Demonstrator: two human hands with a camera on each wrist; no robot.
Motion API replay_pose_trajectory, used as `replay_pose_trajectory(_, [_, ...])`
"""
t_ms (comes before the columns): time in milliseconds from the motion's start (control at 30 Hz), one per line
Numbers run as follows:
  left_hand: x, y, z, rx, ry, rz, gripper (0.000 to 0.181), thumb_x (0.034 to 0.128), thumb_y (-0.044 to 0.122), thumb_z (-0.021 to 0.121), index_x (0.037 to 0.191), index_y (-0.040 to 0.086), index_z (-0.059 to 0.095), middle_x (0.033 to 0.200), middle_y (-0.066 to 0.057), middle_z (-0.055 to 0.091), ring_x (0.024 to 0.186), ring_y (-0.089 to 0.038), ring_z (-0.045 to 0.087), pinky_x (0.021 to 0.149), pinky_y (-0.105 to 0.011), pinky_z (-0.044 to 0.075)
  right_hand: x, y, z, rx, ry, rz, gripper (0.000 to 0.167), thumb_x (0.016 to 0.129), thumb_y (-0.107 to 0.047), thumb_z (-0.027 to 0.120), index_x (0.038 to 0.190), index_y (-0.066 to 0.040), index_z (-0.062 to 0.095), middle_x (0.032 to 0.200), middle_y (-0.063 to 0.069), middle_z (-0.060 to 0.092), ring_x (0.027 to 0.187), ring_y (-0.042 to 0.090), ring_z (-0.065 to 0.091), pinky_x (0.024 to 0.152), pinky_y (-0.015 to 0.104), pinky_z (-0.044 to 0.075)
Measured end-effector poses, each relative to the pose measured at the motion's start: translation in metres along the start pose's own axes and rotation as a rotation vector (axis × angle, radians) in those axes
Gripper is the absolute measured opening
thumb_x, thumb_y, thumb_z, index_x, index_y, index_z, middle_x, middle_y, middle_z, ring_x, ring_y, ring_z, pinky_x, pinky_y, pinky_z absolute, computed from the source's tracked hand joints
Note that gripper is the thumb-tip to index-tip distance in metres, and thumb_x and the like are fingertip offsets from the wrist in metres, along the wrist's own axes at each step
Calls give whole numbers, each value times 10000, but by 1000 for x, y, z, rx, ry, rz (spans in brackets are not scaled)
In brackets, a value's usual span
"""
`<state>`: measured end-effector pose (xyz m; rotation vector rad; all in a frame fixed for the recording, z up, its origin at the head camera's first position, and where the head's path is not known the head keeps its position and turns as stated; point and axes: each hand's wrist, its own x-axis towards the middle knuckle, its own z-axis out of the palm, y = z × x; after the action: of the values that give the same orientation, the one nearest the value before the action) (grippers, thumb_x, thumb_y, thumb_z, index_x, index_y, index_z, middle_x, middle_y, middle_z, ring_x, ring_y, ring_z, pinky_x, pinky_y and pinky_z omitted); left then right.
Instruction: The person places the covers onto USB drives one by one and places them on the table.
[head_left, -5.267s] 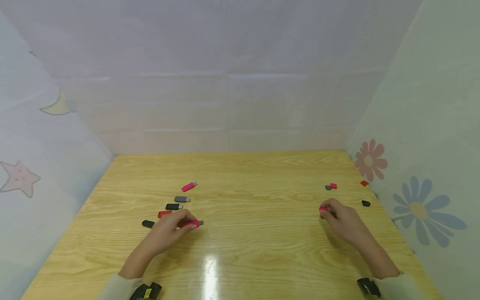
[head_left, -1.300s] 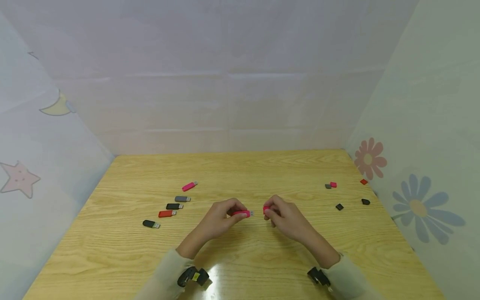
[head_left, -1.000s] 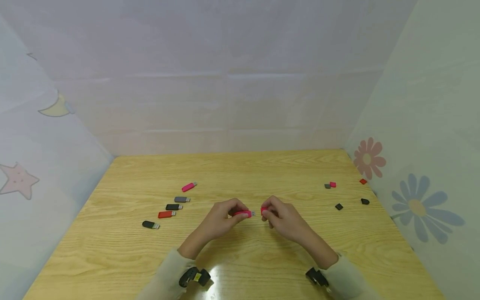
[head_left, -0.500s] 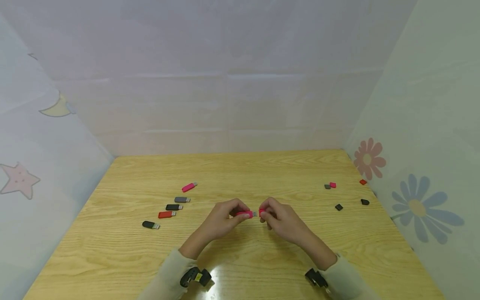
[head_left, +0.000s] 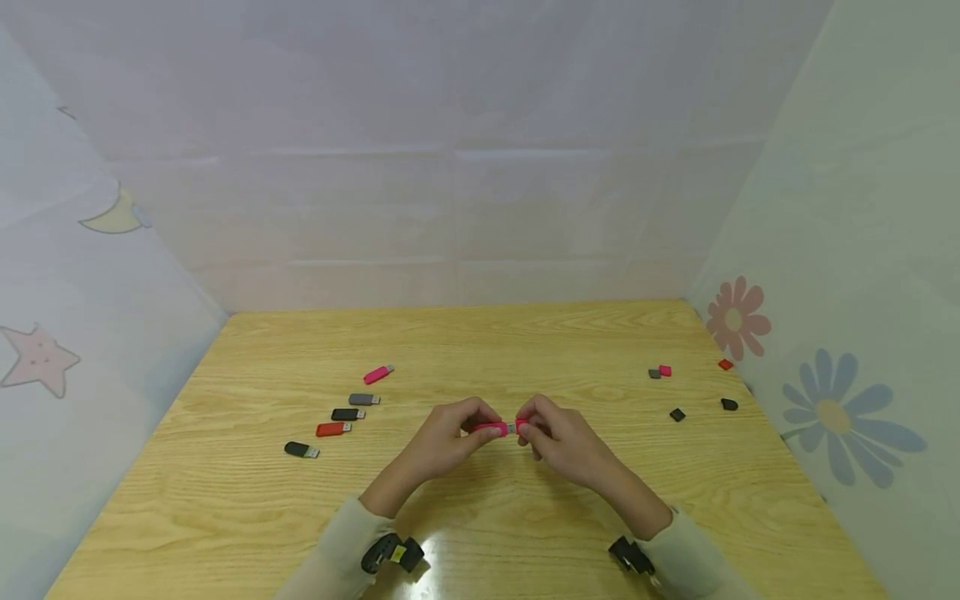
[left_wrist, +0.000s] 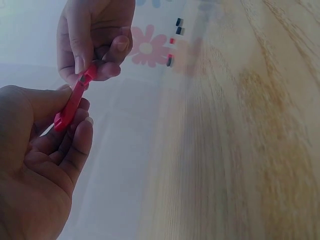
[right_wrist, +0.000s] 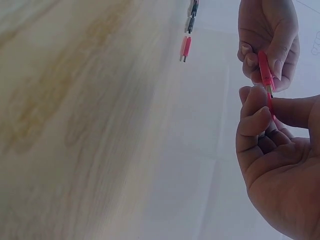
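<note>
Above the middle of the table, my left hand [head_left: 448, 437] pinches a pink USB stick [head_left: 491, 429] between thumb and fingers, its metal plug facing right. Opposite it, my right hand [head_left: 564, 440] pinches a small pink cap [head_left: 522, 427], which is mostly covered by the fingers. Plug and cap are in line and very close; part of the metal shows between them. In the left wrist view the pink stick [left_wrist: 70, 107] slants up towards the other hand. The right wrist view shows the stick [right_wrist: 264, 69] with its plug end at the cap [right_wrist: 271, 107].
On the left of the table [head_left: 480, 350] lie several USB sticks: pink [head_left: 377, 375], grey [head_left: 362, 399], black [head_left: 345, 414], red [head_left: 330, 429], and another black [head_left: 297, 449]. Loose caps lie at the right: grey [head_left: 655, 374], pink [head_left: 665, 371], red [head_left: 725, 364] and two black [head_left: 677, 414]. Walls border the table.
From opposite sides, both hands have come together at the middle, carrying the pink stick and the cap. Over the last second the right hand has shifted slightly left, narrowing the gap between cap and plug.
</note>
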<state>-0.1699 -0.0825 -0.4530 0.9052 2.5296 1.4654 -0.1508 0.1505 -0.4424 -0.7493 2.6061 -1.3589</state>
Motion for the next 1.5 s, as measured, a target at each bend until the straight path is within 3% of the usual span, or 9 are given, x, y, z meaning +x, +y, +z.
replay_pose_trajectory(700, [3,-1,4,-7,-7,33,120,982,236,689,1069,155,700,954,69,723,828,-55,647,755,-251,548,-1,-4,-1,0,-3,-11,62,1046,-100,558,1101,-102,586,859,47,706,637,257,626,507,252,471])
replay_pose_trajectory(867, [3,0,5,-9,-7,29,113,982,228,690,1069,157,703,950,73,722,819,-51,641,739,-247,542,-1,-5,0,-6,-5,-16,63,1046,-113,564,1104,-105,588,846,-39,691,625,188,612,523,251,476])
replay_pose_trajectory(1067, [4,-1,7,-5,-6,40,113,980,220,693,1074,156,706,946,75,722,813,-48,636,736,-245,541,-1,-5,0,-15,-6,-16,67,1047,-112,562,1109,-98,583,841,-41,687,605,60,553,534,251,468])
replay_pose_trajectory(1300, [5,-1,7,-4,-8,40,111,980,223,693,1073,162,705,954,73,724,818,-40,640,741,-245,548,-1,-6,-1,-17,5,-11,65,1044,-100,562,1102,-120,583,832,-76,678,600,55,555,535,249,470])
replay_pose_trajectory(1500, [5,5,7,-5,26,7,99,964,205,712,1054,164,721,928,81,727,778,-48,630,696,-242,535,-1,-5,0,-18,26,-45,45,1046,-103,562,1087,-105,580,819,-64,670,595,39,550,531,250,481])
